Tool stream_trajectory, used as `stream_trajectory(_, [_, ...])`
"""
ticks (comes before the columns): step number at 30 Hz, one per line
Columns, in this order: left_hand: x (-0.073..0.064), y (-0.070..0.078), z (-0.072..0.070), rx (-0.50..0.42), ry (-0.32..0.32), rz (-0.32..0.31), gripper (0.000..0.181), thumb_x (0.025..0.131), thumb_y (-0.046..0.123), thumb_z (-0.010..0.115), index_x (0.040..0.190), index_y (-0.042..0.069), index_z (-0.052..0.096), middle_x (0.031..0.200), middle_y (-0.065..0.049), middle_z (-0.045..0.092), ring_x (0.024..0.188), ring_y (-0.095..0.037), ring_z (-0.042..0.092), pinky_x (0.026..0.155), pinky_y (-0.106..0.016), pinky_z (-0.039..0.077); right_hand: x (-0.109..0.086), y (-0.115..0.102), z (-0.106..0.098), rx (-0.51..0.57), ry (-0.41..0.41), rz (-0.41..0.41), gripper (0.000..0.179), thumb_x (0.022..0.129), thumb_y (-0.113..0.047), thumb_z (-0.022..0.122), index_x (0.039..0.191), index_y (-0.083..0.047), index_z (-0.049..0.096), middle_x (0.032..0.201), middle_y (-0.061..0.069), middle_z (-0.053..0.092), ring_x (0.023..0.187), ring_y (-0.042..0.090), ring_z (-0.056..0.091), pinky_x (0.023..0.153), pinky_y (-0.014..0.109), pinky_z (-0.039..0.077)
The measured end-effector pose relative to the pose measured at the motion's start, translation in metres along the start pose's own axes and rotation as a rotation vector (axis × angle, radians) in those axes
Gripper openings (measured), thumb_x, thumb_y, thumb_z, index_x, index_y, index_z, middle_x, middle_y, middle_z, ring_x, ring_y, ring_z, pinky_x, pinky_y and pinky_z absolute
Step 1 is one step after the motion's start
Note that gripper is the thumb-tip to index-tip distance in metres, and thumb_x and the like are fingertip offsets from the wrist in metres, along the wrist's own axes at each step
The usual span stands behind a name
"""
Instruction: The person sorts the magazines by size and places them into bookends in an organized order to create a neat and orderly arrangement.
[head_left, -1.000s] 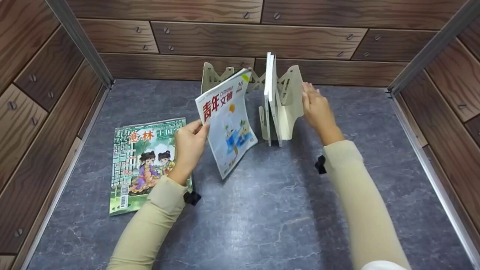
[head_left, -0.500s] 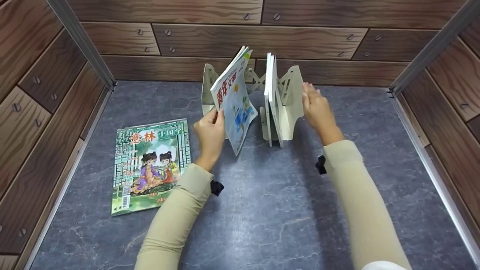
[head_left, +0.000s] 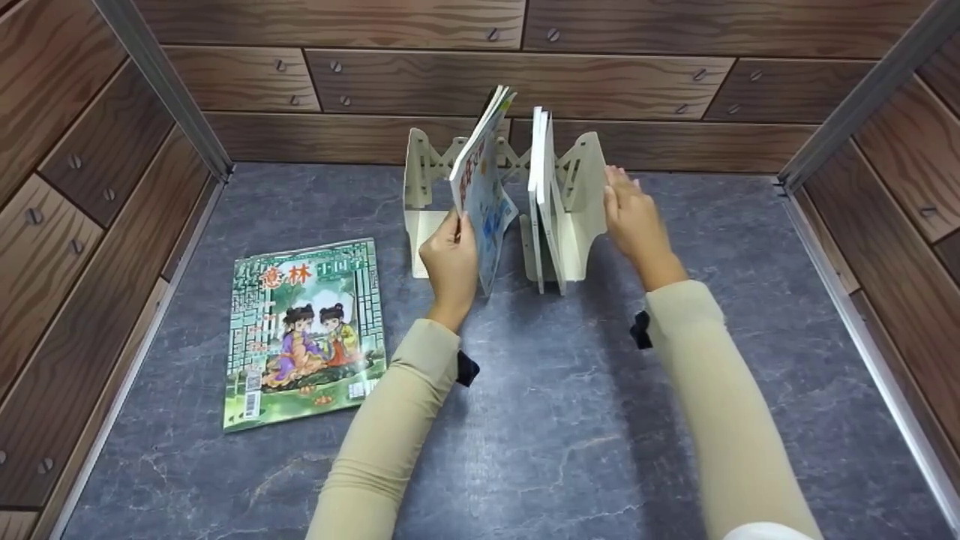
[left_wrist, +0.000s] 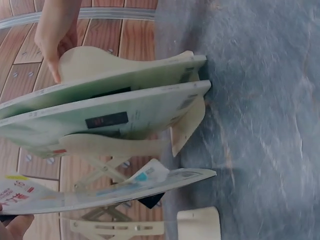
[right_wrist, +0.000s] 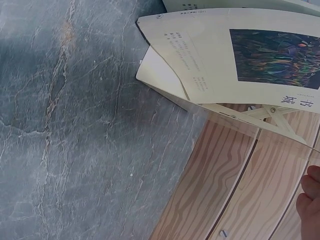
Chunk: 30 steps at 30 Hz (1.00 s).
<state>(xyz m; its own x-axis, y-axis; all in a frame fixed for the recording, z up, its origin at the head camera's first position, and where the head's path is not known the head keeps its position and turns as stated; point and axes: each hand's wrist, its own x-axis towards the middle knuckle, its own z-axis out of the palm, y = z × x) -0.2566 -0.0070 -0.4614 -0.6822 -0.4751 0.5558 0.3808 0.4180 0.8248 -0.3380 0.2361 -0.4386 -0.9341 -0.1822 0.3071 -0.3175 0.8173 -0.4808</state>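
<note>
My left hand [head_left: 450, 262] pinches the spine edge of a magazine [head_left: 491, 210] with red title characters, held upright in the left part of a cream expanding book rack [head_left: 424, 232]. Its lower corner bends outward in the left wrist view, where a dark corner shows behind the magazine [left_wrist: 100, 197]. Two white-edged books [head_left: 541, 187] stand in the right part of the rack, leaning slightly. My right hand [head_left: 637, 221] has its fingers extended against the outside of the rack's right end panel [head_left: 589, 180]. Only some of its fingers [right_wrist: 311, 192] appear in the right wrist view.
A green magazine [head_left: 304, 330] with two cartoon figures lies flat at left on the grey marbled surface [head_left: 540, 420]. Wood-patterned walls [head_left: 517, 82] stand behind the rack and on both sides, with metal strips along the corners.
My left hand has carried the magazine rightward and back into the rack's left part, turning it more edge-on. The right hand stays against the end panel.
</note>
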Motion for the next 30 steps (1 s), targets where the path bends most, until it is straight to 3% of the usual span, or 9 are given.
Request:
stream_trajectory(9, [-0.006,-0.002,0.018,0.039,0.001,-0.017,0.024,0.096,0.001,0.06,0.115,-0.01,0.069,0.105,-0.024,0.074,0.087,-0.027,0.076,0.07,-0.03,0.064,0.0,0.001,0.001,0.007,0.009,-0.008,0.047,0.107,-0.018,0.034,0.148,0.004,0.04,0.153,0.022,0.042,0.146,0.034,0.037,0.126,0.045,0.023])
stream_trajectory(12, [-0.008,-0.005,0.024,0.045,0.019,-0.024,0.022,0.096,0.001,0.06,0.113,-0.01,0.07,0.101,-0.024,0.075,0.074,-0.024,0.074,0.061,-0.026,0.06,0.0,0.001,0.001,0.009,0.008,-0.007,0.047,0.107,-0.018,0.034,0.149,0.004,0.039,0.153,0.022,0.041,0.146,0.034,0.037,0.127,0.044,0.022])
stream_trajectory(15, [-0.011,-0.007,0.029,0.023,0.016,-0.044,0.02,0.097,0.002,0.06,0.107,-0.011,0.073,0.084,-0.023,0.074,0.054,-0.021,0.061,0.049,-0.021,0.047,0.0,0.001,0.0,0.001,0.004,-0.009,0.047,0.108,-0.018,0.034,0.149,0.004,0.039,0.154,0.022,0.041,0.146,0.035,0.037,0.126,0.045,0.023])
stream_trajectory(17, [-0.013,-0.007,0.032,0.006,0.002,-0.065,0.021,0.097,0.003,0.06,0.108,-0.01,0.072,0.086,-0.023,0.075,0.051,-0.02,0.056,0.048,-0.018,0.042,-0.001,0.001,0.0,-0.002,0.002,-0.005,0.047,0.108,-0.018,0.033,0.149,0.004,0.039,0.154,0.021,0.041,0.146,0.035,0.038,0.126,0.044,0.024])
stream_trajectory(19, [-0.015,-0.007,0.034,-0.017,-0.015,-0.086,0.023,0.098,0.004,0.06,0.112,-0.009,0.071,0.092,-0.023,0.075,0.054,-0.02,0.06,0.05,-0.017,0.043,-0.001,0.001,0.001,-0.002,0.002,-0.001,0.047,0.108,-0.018,0.032,0.149,0.003,0.039,0.154,0.021,0.041,0.146,0.035,0.038,0.126,0.044,0.024])
stream_trajectory(22, [-0.016,-0.007,0.035,-0.034,-0.02,-0.107,0.026,0.097,0.005,0.06,0.12,-0.007,0.067,0.114,-0.023,0.071,0.079,-0.022,0.074,0.065,-0.018,0.058,-0.001,0.002,0.001,0.0,0.004,0.002,0.047,0.108,-0.018,0.033,0.149,0.003,0.039,0.154,0.021,0.041,0.146,0.034,0.037,0.127,0.043,0.023])
stream_trajectory(25, [-0.016,-0.008,0.035,-0.04,-0.019,-0.114,0.026,0.097,0.005,0.061,0.12,-0.007,0.067,0.115,-0.023,0.071,0.094,-0.026,0.075,0.077,-0.025,0.062,0.0,0.001,0.001,-0.005,-0.002,0.001,0.048,0.108,-0.019,0.033,0.15,0.004,0.038,0.154,0.022,0.04,0.146,0.035,0.037,0.127,0.044,0.022])
stream_trajectory(30, [-0.015,-0.009,0.032,-0.034,-0.037,-0.132,0.026,0.098,0.007,0.061,0.118,-0.007,0.069,0.108,-0.023,0.073,0.09,-0.026,0.075,0.075,-0.027,0.063,0.0,0.001,0.001,0.0,-0.007,0.005,0.048,0.108,-0.019,0.033,0.15,0.003,0.038,0.154,0.021,0.041,0.146,0.035,0.038,0.126,0.045,0.023])
